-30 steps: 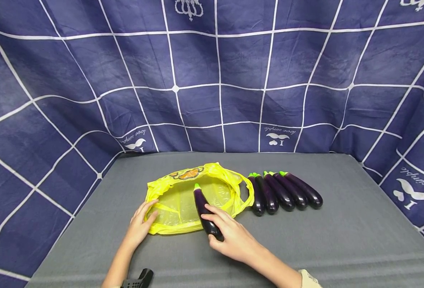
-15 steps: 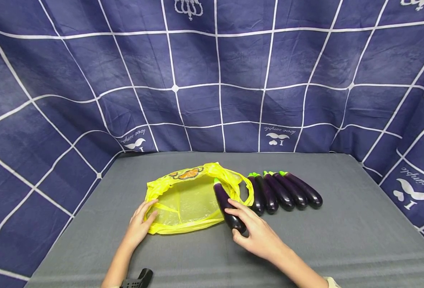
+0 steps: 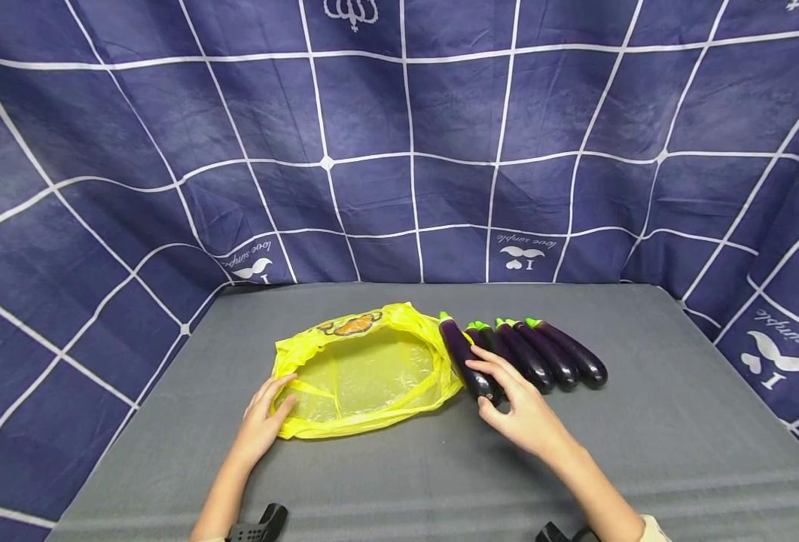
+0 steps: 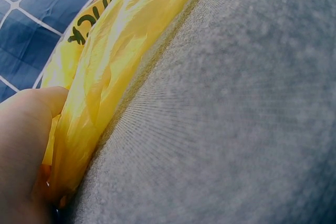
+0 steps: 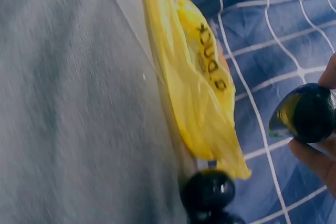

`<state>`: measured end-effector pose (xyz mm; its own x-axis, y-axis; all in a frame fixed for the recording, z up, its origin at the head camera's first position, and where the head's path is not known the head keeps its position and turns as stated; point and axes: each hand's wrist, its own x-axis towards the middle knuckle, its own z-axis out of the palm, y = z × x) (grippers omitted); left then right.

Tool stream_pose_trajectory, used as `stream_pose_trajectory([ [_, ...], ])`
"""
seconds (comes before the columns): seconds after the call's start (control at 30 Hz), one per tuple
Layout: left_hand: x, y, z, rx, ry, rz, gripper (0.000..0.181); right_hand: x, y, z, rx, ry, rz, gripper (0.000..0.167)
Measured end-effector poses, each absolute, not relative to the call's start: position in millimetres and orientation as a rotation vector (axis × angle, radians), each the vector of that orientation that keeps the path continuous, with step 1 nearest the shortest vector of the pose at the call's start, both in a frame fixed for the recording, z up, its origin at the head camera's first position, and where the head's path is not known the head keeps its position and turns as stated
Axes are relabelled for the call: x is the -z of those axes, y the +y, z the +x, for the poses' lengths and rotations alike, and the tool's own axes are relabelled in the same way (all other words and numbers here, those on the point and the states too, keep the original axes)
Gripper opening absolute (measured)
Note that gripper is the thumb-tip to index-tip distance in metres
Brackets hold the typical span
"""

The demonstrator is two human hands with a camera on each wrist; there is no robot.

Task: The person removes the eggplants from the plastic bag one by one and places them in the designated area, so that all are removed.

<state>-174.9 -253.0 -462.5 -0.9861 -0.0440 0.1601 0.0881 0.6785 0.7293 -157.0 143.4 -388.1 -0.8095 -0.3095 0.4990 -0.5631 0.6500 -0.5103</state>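
Observation:
In the head view, my right hand (image 3: 526,415) holds a dark purple eggplant (image 3: 463,360) by its rounded end, thumb on one side and fingers on the other. Its green stem tip points away from me, and it hangs over the right edge of a yellow plastic bag (image 3: 365,427). The bag lies on its base with a wide mouth facing up. At the bag's left rim is my left hand (image 3: 260,420); the left wrist view shows its thumb (image 4: 47,100) hooked over the yellow plastic. The right wrist view shows the held eggplant (image 5: 312,114) end-on, raised off the table.
Several more eggplants (image 3: 570,352) lie side by side to the right of the bag, the nearest partly hidden behind the held one. All stand on a grey cloth-covered table (image 3: 372,497). A blue curtain with white lines (image 3: 385,196) hangs behind.
My right hand has carried the eggplant rightward and slightly away from me, from over the bag's mouth to its right edge beside the row. The left hand has stayed at the rim.

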Motion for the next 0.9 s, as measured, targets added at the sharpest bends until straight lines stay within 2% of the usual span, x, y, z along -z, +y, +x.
stream_pose_trajectory([
  [0.9,459.0,-252.0,-172.6,1.191,-2.741,-0.022,0.040,395.7,224.9,-192.5,-1.057,-2.468,0.407,0.050],
])
